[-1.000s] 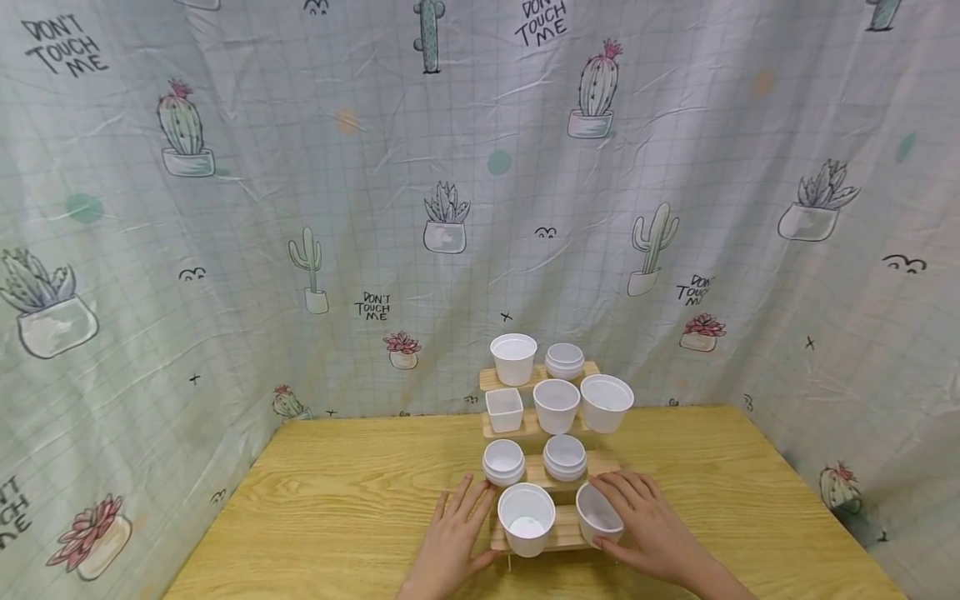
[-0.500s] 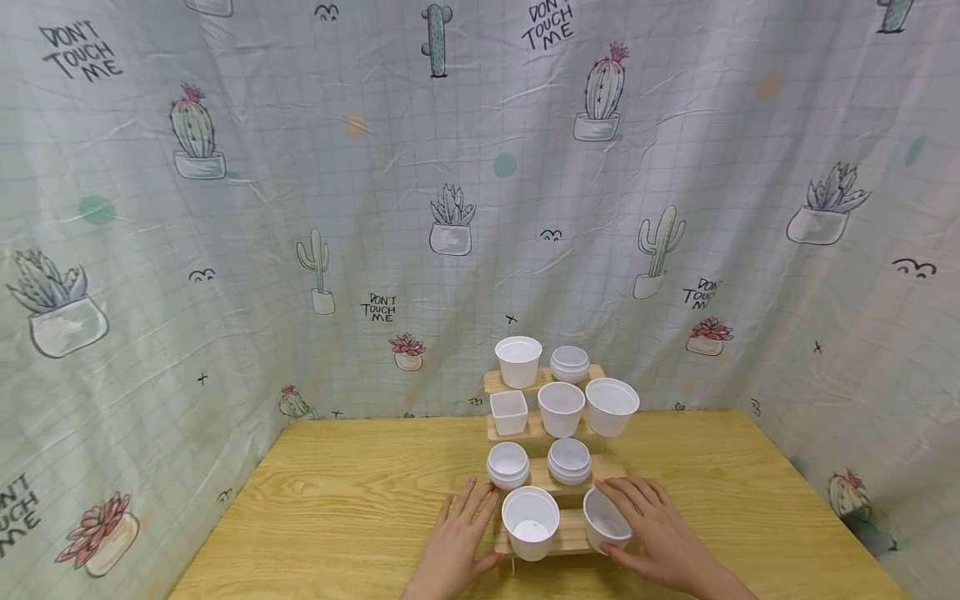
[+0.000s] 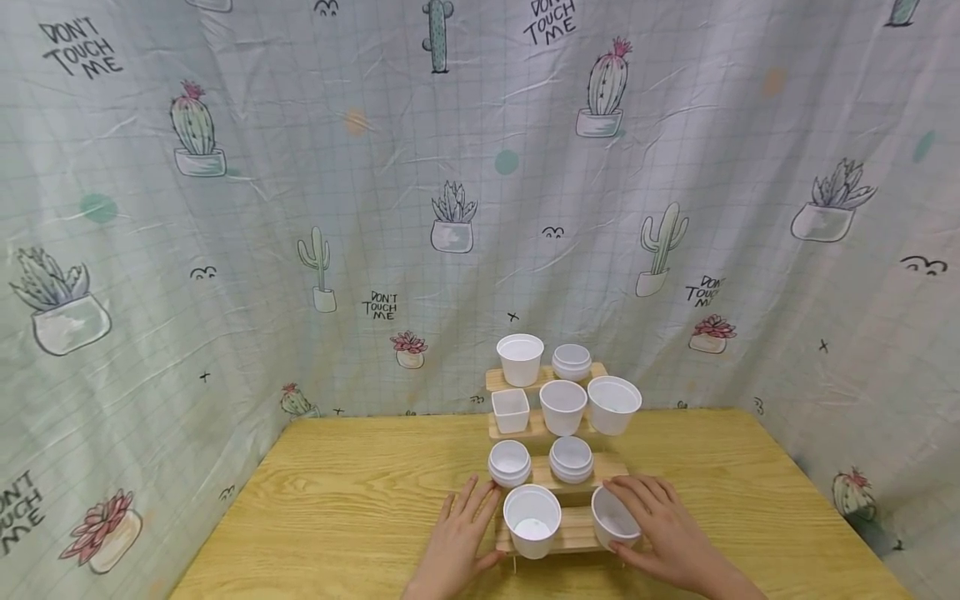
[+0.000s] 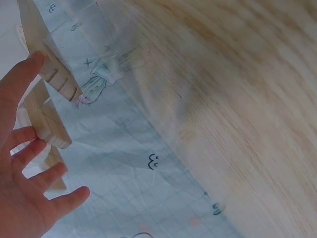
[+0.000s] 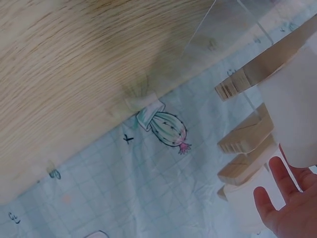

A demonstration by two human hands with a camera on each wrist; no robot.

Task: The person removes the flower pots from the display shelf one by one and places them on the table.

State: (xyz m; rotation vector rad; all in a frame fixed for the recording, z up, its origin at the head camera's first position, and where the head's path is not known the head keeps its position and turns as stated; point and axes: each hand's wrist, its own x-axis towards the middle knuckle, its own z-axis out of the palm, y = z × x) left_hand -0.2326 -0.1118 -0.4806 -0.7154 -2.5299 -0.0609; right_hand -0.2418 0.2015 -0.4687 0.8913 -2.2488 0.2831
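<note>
A person's right hand (image 3: 667, 533) pinches a white cup (image 3: 612, 518) between thumb and fingers at the right end of the wooden stand (image 3: 577, 531)'s front tier; the left hand (image 3: 456, 540), fingers spread, touches its left side. A light, level grip should keep the cup upright.

pots (image 3: 562, 410) on tiered stand (image 3: 577, 528), stand on table (image 3: 345, 508), between left hand (image 3: 459, 537) and right hand (image 3: 663, 532), curtain (image 3: 480, 292) behind

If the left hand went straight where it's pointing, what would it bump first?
Probably the left small round pot on the second step up; the left hand points roughly at it. Depth is unclear, so the step's edge might come first.
</note>
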